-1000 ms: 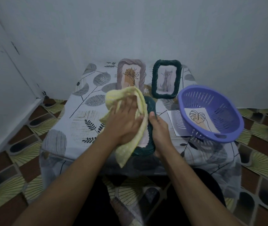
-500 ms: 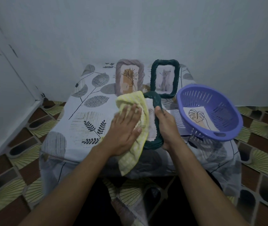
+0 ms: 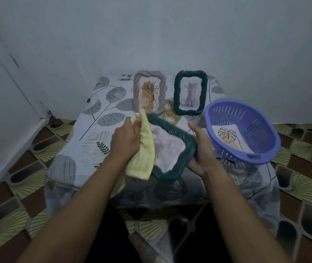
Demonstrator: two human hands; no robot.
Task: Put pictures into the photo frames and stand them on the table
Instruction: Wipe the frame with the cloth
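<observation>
My right hand (image 3: pixel 200 149) grips the right edge of a dark green braided photo frame (image 3: pixel 178 137), held tilted above the table's front edge with its pale glass facing me. My left hand (image 3: pixel 126 141) is shut on a yellow cloth (image 3: pixel 145 154) that lies over the frame's left side. Two frames stand upright at the back: a mauve frame (image 3: pixel 149 90) with a plant drawing and a dark green frame (image 3: pixel 190 92) with a cat picture. A loose leaf picture (image 3: pixel 229 138) lies inside the purple basket (image 3: pixel 246 114).
The small table (image 3: pixel 86 141) has a leaf-print cloth hanging over its edges and stands in a corner of grey walls. The purple basket sits on its right side. Patterned floor tiles surround it.
The held frame has turned from nearly upright to tilted flat, its glass now uncovered. My left hand and the cloth have slid to the frame's left side. My right hand shifted to the right edge.
</observation>
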